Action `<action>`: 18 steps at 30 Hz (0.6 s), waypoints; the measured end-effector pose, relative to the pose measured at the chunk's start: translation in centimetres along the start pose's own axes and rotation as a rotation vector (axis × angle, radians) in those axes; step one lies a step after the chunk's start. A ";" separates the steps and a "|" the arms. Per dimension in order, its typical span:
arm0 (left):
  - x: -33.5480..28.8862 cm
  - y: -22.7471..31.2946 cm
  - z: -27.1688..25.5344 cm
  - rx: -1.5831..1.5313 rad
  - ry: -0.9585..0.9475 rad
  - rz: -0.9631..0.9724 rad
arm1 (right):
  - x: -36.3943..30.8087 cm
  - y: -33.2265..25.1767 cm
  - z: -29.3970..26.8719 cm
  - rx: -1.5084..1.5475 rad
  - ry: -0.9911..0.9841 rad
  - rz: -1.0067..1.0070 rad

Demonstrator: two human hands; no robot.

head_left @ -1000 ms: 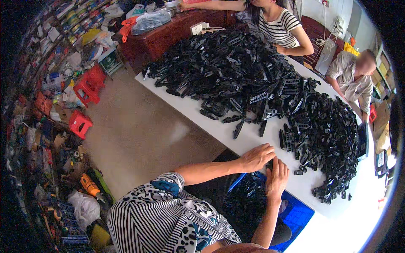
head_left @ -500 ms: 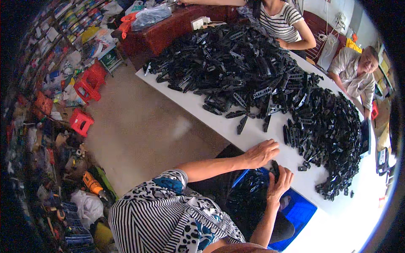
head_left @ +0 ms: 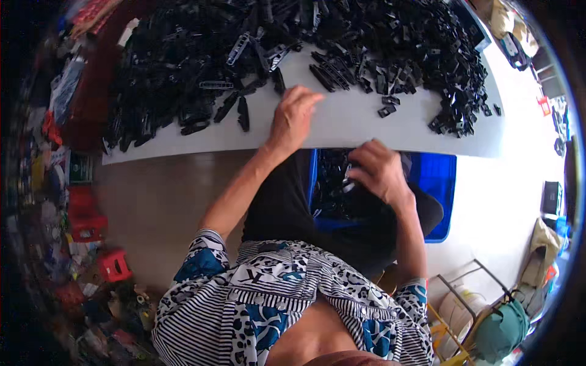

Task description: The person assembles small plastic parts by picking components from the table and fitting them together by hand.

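My left hand (head_left: pixel 294 119) is over the white table (head_left: pixel 360 125), its fingers loosely bent and apart, with nothing visible in them. Just beyond its fingertips lie black plastic parts (head_left: pixel 332 73) shaped like long slotted clips. My right hand (head_left: pixel 379 169) hangs past the table's near edge, above a blue bin (head_left: pixel 448 189). Thumb and forefinger close on a small dark part with a bright glint (head_left: pixel 348 177); motion blurs it. More black parts (head_left: pixel 329 195) lie inside the bin, partly hidden by my right hand and leg.
A large heap of long black parts (head_left: pixel 177 73) covers the table's far left, and smaller black pieces (head_left: pixel 452 79) pile up at the right. Red stools (head_left: pixel 114 265) stand on the floor at left. A metal frame (head_left: pixel 476 280) and a green bag (head_left: pixel 503 329) are at lower right.
The view has swung round and down, so the other people are out of sight. My left hand has moved further over the table; my right hand, with the black part, has drawn over the bin.
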State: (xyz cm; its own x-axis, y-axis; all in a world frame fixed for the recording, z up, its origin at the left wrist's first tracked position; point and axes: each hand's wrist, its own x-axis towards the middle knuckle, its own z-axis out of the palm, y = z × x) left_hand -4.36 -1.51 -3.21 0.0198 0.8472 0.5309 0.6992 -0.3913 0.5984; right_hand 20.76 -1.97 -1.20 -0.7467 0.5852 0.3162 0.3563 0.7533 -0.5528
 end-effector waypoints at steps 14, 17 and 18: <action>4.2 -0.5 0.3 0.318 -0.260 0.075 | 3.8 6.7 -2.8 -0.466 0.130 0.231; 2.8 0.5 0.4 0.280 -0.300 -0.038 | 4.0 6.3 -2.1 -0.514 0.173 0.247; 2.4 0.7 0.7 0.256 -0.273 -0.037 | 4.0 6.1 -2.0 -0.511 0.170 0.249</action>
State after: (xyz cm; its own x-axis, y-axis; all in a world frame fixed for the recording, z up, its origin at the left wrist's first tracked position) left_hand -3.33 0.47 -1.89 0.1573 0.9371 0.3116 0.8583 -0.2858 0.4262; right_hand 21.09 5.53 -1.77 -0.5200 0.7713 0.3671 0.7662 0.6111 -0.1987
